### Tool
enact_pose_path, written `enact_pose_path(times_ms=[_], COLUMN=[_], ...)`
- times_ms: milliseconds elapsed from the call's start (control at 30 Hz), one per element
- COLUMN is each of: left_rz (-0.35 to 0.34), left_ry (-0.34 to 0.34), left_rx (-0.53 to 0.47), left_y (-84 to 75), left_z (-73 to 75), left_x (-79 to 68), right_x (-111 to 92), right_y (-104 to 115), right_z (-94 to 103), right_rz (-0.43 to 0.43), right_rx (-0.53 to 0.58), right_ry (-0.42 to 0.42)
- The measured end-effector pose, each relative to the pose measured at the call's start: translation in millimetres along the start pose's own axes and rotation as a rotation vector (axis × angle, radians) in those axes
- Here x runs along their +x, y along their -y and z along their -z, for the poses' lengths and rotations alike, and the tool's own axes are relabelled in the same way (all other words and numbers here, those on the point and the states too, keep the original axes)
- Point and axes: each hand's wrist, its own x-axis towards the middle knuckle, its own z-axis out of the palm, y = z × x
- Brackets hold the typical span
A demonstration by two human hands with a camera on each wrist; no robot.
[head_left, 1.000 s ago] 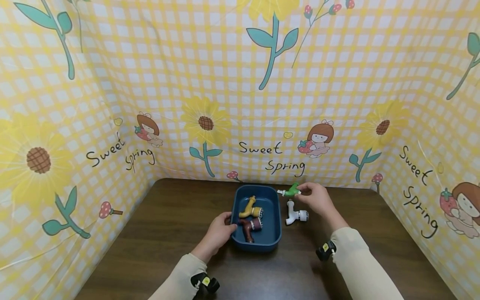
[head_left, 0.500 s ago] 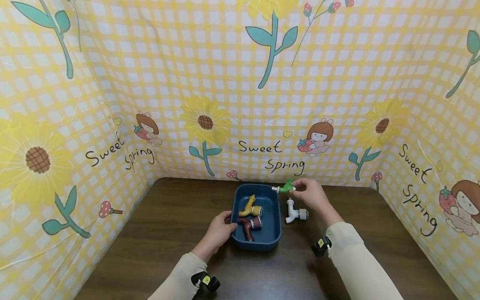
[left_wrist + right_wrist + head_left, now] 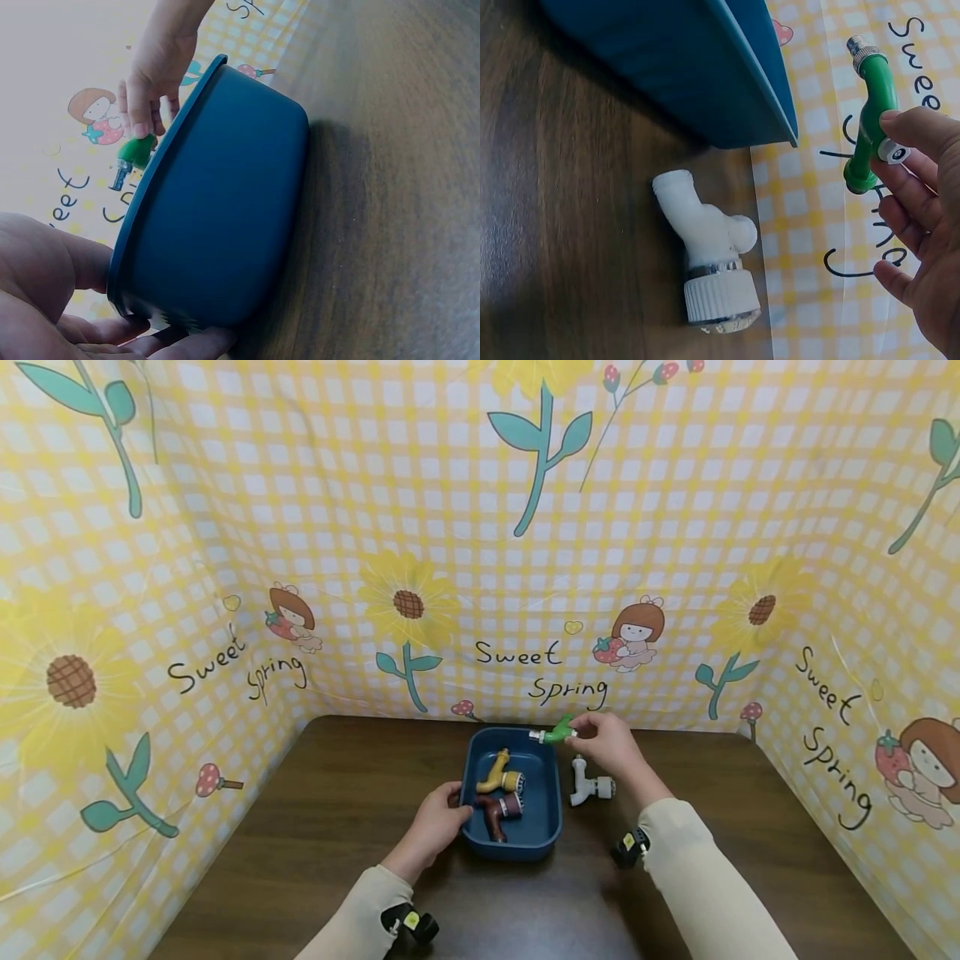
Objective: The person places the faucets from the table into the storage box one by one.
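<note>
My right hand [image 3: 609,745] pinches a green faucet [image 3: 877,112] between thumb and fingers, raised at the back right corner of the blue basin [image 3: 551,847]. The faucet's metal end points left, over the basin's rim in the head view. My left hand [image 3: 433,821] grips the basin's left side, thumb at the rim and fingers along the outer wall [image 3: 202,217]. Inside the basin lie a yellow faucet [image 3: 495,777] and, in front of it, a dark red faucet [image 3: 497,814]. A white faucet [image 3: 709,247] lies on the table just right of the basin.
The dark wooden table [image 3: 300,860] carries the basin near its back edge. A yellow checked cloth [image 3: 450,527] printed with flowers and lettering hangs behind the table and along both sides.
My right hand has moved left with the green faucet, from above the white faucet to the basin's back right corner. My left hand keeps its grip on the basin.
</note>
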Motion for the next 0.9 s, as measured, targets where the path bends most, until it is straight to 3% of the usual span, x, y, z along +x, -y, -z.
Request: enact_pose_path(times_ms=[900], left_rz=[0.003], left_ry=[-0.007], left_rx=[0.017], left_y=[0.7], left_z=[-0.6], left_x=[-0.2], right_x=[5], right_y=[25], right_z=[-9.5], right_rz=[0.017], right_rx=[-0.028], right_ry=[0.021])
